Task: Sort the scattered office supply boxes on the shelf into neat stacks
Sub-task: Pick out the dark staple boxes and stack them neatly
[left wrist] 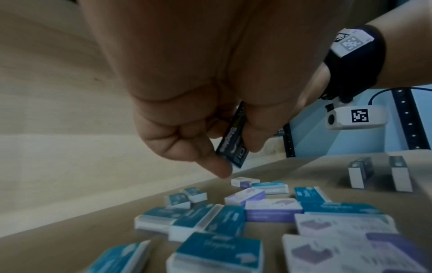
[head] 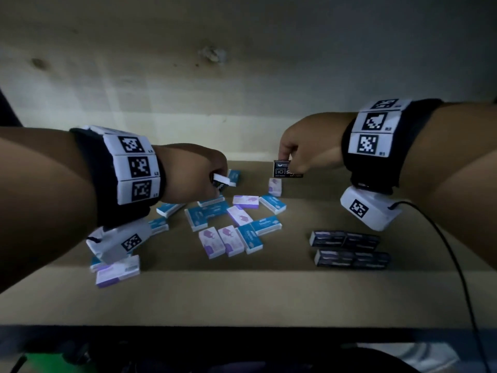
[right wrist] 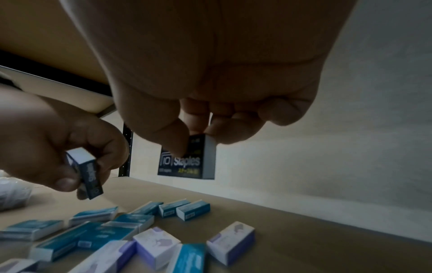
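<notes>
My right hand [head: 293, 160] pinches a dark staples box [head: 285, 169] by its top edge, lifted above the back of the shelf; the same dark staples box [right wrist: 187, 162] hangs from thumb and fingers in the right wrist view. My left hand [head: 207, 173] grips another dark box [head: 222, 181] with a white end, seen as a dark box [left wrist: 233, 140] between thumb and fingers. Below both hands lie several scattered blue boxes [head: 207, 214] and purple-white boxes [head: 211, 242]. Two neat rows of dark boxes [head: 349, 249] lie at the right.
The brown shelf board [head: 242, 292] runs to a dark front edge. A pale back wall [head: 242, 103] stands close behind the hands. A black cable [head: 454, 265] trails from the right wrist camera. More purple and blue boxes [head: 118, 270] lie at the left front.
</notes>
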